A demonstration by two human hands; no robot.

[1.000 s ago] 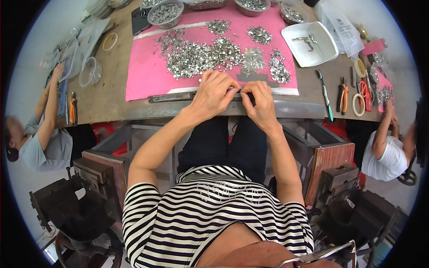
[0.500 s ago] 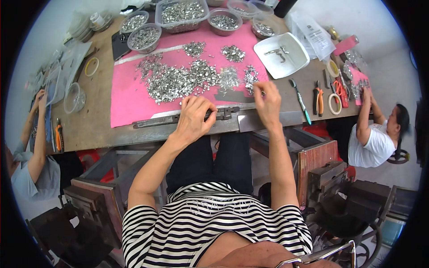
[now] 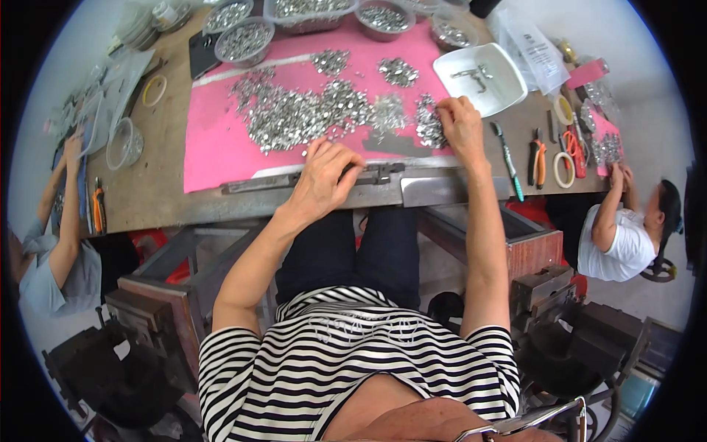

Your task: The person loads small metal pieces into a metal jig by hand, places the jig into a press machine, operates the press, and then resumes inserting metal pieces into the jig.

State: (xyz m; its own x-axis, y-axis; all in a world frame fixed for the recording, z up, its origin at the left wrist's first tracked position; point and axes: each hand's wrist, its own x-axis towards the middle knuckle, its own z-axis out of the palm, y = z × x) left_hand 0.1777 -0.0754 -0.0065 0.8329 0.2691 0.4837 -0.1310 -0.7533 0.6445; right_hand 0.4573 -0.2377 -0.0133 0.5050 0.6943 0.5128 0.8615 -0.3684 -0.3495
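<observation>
My left hand [image 3: 324, 175] rests over a long dark metal bar [image 3: 258, 184] along the table's front edge. Its fingers are curled, and whatever they may hold is hidden. Just right of it, a small dark block [image 3: 384, 173] sits on the bar. My right hand [image 3: 464, 131] reaches forward, fingertips pinched together at the right-hand pile of small shiny metal pieces [image 3: 428, 124]. Any piece between them is too small to make out. A large heap of silvery pieces [image 3: 294, 118] and a pile of thin pins [image 3: 388, 114] lie on the pink sheet [image 3: 210, 151].
Tubs of metal pieces [image 3: 244, 43] line the back. A white tray [image 3: 508, 82] stands beyond my right hand. A toothbrush [image 3: 507, 158], orange-handled pliers [image 3: 540, 162] and tape rolls [image 3: 564, 171] lie at the right. Co-workers sit at the left [image 3: 59, 272] and right [image 3: 618, 236].
My right hand has moved forward and right, from near the bar to the right-hand pile. My left hand stays by the bar, its thumb lifted slightly off the block. The view has shifted a little.
</observation>
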